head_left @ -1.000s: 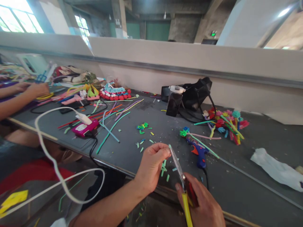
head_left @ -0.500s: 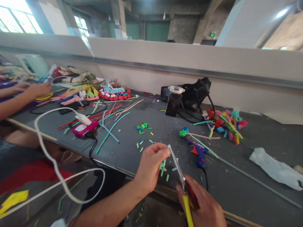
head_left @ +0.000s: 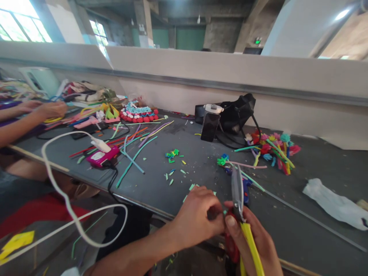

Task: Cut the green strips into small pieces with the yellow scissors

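Observation:
My right hand is wrapped round a pair of scissors with yellow and red handles. Their metal blades point up and away from me. Close beside it, my left hand is closed in a pinch, its fingertips at the fingers of my right hand. A sliver of green pipe cleaner shows there; most of it is hidden. Short pale green cut pieces lie partly behind my left hand. Beyond the blades lies a blue glue gun, half covered, with a green and blue pipe-cleaner tuft by its nozzle.
Long pipe cleaners lie left of centre, near a magenta power socket with a white cable. A phone leans before a black bag. Pipe-cleaner flowers lie right. Another person's hands work at far left.
My left hand has moved down and right, from the scissor tips to my right fingers. The scissors have swung more upright and shifted right, away from the left fingertips.

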### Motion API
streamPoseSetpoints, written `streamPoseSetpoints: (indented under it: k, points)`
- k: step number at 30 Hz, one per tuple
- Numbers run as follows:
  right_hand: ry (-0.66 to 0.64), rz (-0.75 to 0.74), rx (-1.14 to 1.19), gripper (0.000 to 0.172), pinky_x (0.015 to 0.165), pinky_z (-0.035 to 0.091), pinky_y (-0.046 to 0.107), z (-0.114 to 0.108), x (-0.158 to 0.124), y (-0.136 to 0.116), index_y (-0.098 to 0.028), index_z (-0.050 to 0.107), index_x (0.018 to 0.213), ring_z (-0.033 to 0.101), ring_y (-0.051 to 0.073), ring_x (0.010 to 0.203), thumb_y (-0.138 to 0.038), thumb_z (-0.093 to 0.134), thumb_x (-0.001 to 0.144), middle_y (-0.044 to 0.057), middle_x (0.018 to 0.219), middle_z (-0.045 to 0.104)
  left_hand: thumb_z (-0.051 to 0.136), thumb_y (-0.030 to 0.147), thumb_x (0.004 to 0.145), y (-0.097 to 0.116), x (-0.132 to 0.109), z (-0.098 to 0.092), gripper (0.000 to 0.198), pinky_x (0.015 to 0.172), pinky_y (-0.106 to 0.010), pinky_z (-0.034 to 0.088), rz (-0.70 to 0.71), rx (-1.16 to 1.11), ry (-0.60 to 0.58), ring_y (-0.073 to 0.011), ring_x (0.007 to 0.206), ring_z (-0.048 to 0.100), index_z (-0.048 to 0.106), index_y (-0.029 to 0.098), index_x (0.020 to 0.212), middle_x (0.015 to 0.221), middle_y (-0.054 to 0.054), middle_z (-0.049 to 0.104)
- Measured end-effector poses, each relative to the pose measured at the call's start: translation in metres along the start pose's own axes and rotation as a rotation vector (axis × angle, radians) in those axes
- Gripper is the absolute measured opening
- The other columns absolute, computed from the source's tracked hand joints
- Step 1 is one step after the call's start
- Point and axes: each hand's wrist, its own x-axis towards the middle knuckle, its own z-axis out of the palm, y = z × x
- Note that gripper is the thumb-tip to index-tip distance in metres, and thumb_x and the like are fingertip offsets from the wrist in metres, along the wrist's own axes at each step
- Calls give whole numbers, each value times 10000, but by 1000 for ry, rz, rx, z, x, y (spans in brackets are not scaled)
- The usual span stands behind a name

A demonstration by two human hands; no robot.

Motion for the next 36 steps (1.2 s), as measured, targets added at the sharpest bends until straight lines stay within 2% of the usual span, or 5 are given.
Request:
streamPoseSetpoints:
  k: [7,14,23,29,36]
  points:
    - [21,134,91,465,475,537,195,-2,1,18,-194,662,1107,694,171,576,-516,718,777,38,789,745,633,136,668,-2,-6,8,97,722,-294,341,189,231,-50,-131,666,481,547,160,629,626,19,534]
    - [193,63,32,399,456,463,174,9,-4,-3,-198,687,1097,664,145,603,-459,655,797,5,730,695,644,145,674,0,-8,8,80,731,-293,346,183,169,-42,-121,643,477,572,158,640,609,30,538]
    - [232,-64,-145,317,576,506,184,7,-6,-5,-233,692,1046,663,129,626,-419,635,796,-5,812,720,605,226,655,-2,-3,-6,84,550,-210,347,-444,-387,-344,-98,588,443,649,155,667,606,41,528]
    - [274,-100,-123,293,734,549,217,9,-7,-6,-232,688,1031,682,136,660,-396,634,793,0,865,731,591,222,571,3,1,-8,91,535,-215,322,-630,-602,-416,-91,563,413,627,156,623,568,44,520]
    - [244,-74,-54,311,680,552,211,12,-10,-5,-226,671,1061,680,133,639,-396,643,803,2,820,722,634,224,555,-5,-1,-2,89,532,-223,301,-676,-756,-420,-86,545,406,610,170,622,570,47,531]
